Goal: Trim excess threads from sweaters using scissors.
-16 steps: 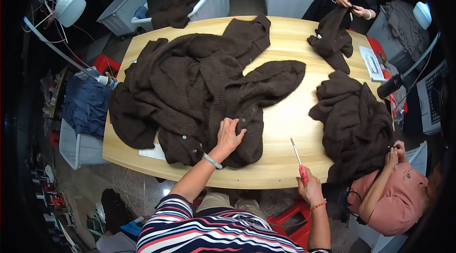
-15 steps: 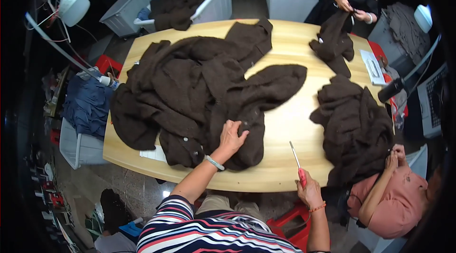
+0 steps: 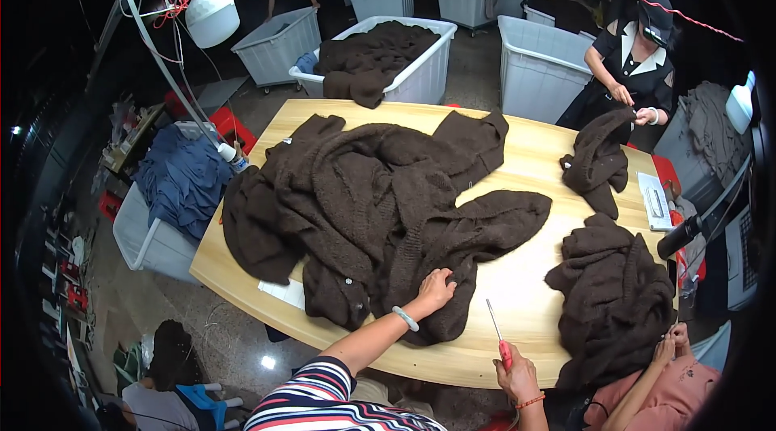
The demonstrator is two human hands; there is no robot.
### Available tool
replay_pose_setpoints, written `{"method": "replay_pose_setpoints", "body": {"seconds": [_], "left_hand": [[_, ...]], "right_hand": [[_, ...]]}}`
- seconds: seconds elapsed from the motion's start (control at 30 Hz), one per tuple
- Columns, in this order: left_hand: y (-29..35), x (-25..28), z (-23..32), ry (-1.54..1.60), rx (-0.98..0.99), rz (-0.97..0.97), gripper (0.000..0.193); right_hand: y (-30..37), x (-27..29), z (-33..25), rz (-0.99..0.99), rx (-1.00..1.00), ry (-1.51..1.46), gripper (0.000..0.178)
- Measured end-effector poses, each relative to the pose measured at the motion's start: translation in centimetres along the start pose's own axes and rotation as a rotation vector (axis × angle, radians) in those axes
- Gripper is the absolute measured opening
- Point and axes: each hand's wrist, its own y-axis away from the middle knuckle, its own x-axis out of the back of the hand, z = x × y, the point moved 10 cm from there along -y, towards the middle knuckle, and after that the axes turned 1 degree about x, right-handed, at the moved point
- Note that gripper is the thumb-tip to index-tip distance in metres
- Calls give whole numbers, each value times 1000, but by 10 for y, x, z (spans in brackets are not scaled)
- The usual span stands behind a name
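A heap of dark brown knit garments covers the left and middle of the wooden table. My left hand lies on the near right part of the heap, its fingers curled closed on the fabric. My right hand holds a tool with a red handle and a long thin metal shaft, pointing up and away over bare wood. The tool's exact kind cannot be made out. Small pale spots show on the knit at the near side of the heap, left of my left hand.
At the right lies another brown knit pile, with a co-worker's hands at its edge. Across the table a second co-worker handles a brown knit piece. Bins stand beyond; a lamp hangs at upper left.
The view has tipped upward, so the table sits lower in the picture. My left hand's fingers, spread on the knit before, are now curled in. The right hand keeps the red-handled tool.
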Motion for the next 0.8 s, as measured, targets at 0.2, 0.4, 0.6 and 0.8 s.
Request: {"method": "replay_pose_setpoints", "body": {"seconds": [0.2,0.4,0.6,0.8], "left_hand": [[2,-12,-13,272,76,-121,27],[24,-36,-53,590,228,-206,25],[21,-47,-63,793,264,-204,26],[17,-27,-58,1010,310,-313,7]], "right_hand": [[-8,-9,-15,-104,8,113,44],[8,-30,-42,-208,123,161,35],[-9,-30,-50,-150,160,149,34],[-26,-9,-64,-80,92,87,25]]}}
